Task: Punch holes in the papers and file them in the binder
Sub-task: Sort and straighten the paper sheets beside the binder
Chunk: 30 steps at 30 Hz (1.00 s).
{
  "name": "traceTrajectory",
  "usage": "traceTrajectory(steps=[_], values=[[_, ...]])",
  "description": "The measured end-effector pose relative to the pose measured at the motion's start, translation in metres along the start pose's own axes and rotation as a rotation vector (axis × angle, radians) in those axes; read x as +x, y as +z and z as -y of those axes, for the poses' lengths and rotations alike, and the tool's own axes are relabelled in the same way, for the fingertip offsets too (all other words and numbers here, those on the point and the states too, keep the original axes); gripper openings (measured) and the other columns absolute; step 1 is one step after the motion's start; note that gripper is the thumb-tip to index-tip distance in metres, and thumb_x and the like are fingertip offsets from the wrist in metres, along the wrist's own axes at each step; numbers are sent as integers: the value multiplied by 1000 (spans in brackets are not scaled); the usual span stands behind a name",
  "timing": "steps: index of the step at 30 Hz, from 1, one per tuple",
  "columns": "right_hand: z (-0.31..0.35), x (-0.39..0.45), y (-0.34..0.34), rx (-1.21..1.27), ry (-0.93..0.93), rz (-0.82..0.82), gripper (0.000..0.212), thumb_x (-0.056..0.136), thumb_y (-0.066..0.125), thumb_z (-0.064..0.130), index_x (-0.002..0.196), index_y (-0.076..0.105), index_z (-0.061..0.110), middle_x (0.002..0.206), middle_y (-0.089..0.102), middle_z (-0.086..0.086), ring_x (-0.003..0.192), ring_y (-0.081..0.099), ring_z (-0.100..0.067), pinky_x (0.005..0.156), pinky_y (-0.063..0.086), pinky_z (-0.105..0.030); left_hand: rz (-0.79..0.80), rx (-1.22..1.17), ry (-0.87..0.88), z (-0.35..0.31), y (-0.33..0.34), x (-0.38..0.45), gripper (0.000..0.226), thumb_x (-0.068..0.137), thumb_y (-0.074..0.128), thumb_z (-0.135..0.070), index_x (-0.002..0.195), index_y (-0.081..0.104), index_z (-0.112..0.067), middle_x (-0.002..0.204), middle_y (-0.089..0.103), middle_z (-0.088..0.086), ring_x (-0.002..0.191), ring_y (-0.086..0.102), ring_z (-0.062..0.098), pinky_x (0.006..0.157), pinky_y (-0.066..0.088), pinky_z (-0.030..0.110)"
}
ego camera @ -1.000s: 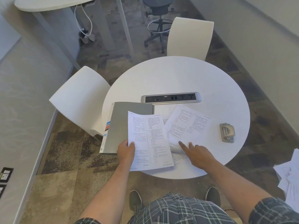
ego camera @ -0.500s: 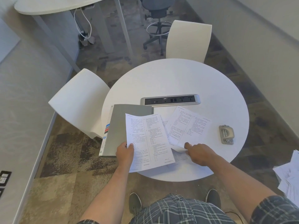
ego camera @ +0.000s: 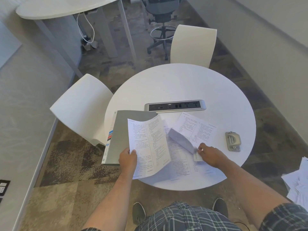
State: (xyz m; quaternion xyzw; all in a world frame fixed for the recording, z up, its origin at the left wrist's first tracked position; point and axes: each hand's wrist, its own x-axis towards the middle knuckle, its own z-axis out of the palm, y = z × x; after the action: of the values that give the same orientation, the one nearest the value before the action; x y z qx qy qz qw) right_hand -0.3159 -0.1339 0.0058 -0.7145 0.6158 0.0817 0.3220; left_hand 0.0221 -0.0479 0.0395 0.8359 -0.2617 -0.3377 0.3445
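Papers: several printed sheets at near edge of round table (ego camera: 183, 84); one sheet (ego camera: 150, 147) lifted in my left hand, another sheet (ego camera: 195, 130) folded up by my right, more flat underneath.
Binder (ego camera: 123, 135): grey, closed, at table's left edge, overhanging it; lifted sheet covers its right part.
Hole punch (ego camera: 233, 141): near right edge, apart from papers.
Power strip (ego camera: 175, 105): table centre, just beyond papers.
Around: two white chairs, loose paper pile (ego camera: 298, 180) at frame's right, cut off.
Hard to read: print too small.
Left hand (ego camera: 127, 158): thumb on top, pinching sheet's lower left edge.
Right hand (ego camera: 210, 155): fingertips pinched on folded sheet's near corner.
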Motion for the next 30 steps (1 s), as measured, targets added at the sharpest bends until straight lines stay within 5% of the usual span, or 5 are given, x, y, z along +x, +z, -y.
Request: traceTrajectory(steps=[8, 14, 19, 24, 30], values=[[5, -7, -12, 270, -31, -216, 17, 110, 32, 36, 106, 39, 21, 87, 66, -4, 71, 64, -25, 62, 50, -43, 37, 42, 95, -10, 1, 1, 30, 101, 51, -10, 130, 56, -16, 115, 61, -3, 101, 55, 18, 83, 43, 32], [31, -8, -14, 224, -247, -260, 26, 109, 40, 32, 133, 45, 24, 123, 63, 10, 98, 69, -28, 82, 54, -44, 115, 7, 153, -15, 8, -3, 70, 96, 50, -2, 156, 28, -31, 123, 53, -11, 104, 51, 15, 85, 40, 27], [58, -20, -13, 26, -467, -140, 50, 108, 38, 39, 156, 29, 28, 131, 56, 20, 97, 68, -17, 83, 54, -36, 182, 2, 46, -19, 13, 3, 49, 87, 43, 3, 122, 67, -22, 132, 61, 3, 112, 57, 23, 90, 51, 37], [64, -17, 0, -395, -812, -120, 21, 108, 37, 31, 120, 50, 20, 167, 26, 13, 94, 66, -30, 66, 52, -41, 216, -168, -117, -29, 11, 4, 13, 80, 57, -23, 74, 63, -14, 87, 65, 8, 86, 57, 28, 76, 45, 39], [56, -21, 5, -486, -983, -241, 38, 84, 71, -2, 110, 57, 21, 162, 39, -6, 132, 57, -30, 81, 61, -36, 436, -547, -311, -23, 4, 13, 76, 93, 43, -75, 78, 79, -10, 88, 77, 14, 80, 74, 33, 76, 57, 44]])
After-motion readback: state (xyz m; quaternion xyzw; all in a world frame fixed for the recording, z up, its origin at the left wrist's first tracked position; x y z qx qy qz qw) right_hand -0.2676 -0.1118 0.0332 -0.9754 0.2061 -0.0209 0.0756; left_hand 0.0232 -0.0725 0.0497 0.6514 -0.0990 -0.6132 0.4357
